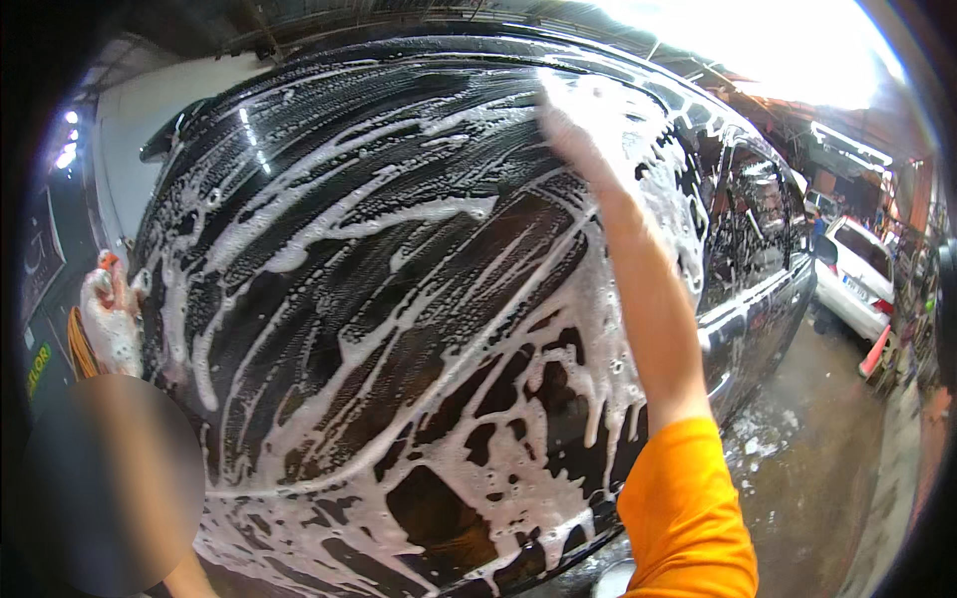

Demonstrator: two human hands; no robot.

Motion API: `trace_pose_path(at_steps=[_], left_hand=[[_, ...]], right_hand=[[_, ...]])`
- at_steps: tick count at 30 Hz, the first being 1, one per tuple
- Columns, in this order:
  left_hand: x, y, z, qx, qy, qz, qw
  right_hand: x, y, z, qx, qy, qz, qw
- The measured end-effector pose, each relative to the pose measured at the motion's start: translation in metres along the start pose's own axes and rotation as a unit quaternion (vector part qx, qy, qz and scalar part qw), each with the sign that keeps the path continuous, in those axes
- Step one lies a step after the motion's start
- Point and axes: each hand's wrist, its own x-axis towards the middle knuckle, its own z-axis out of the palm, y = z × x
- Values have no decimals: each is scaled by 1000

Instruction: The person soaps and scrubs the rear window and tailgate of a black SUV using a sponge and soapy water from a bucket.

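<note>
A dark car (419, 299), its windows and side panels streaked with white foam, fills most of the view. My right hand (572, 123) reaches up against the foamy glass near the roof; glare and suds hide its fingers and anything in them. At the far left, my left hand (112, 321) is covered in foam beside the car's edge, with a bit of orange showing at its top; what it holds is unclear. A blurred round patch covers part of the left forearm.
A white car (856, 276) stands behind at the right, with an orange traffic cone (875, 353) near its rear. The wet concrete floor (811, 463) has foam on it. A white round container (614, 579) sits low beside the car. A distant person (818, 224) is in blue.
</note>
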Motion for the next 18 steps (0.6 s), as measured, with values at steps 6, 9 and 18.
trace_pose_path(at_steps=[6, 9, 18], left_hand=[[-21, 25, 55, -104, 98, 117, 983], [-9, 19, -3, -25, 113, 152, 982], [-11, 8, 51, -105, 34, 72, 991]], right_hand=[[45, 114, -67, 61, -152, 19, 986], [-34, -6, -52, 27, -66, 37, 997], [29, 89, -47, 103, -63, 62, 991]])
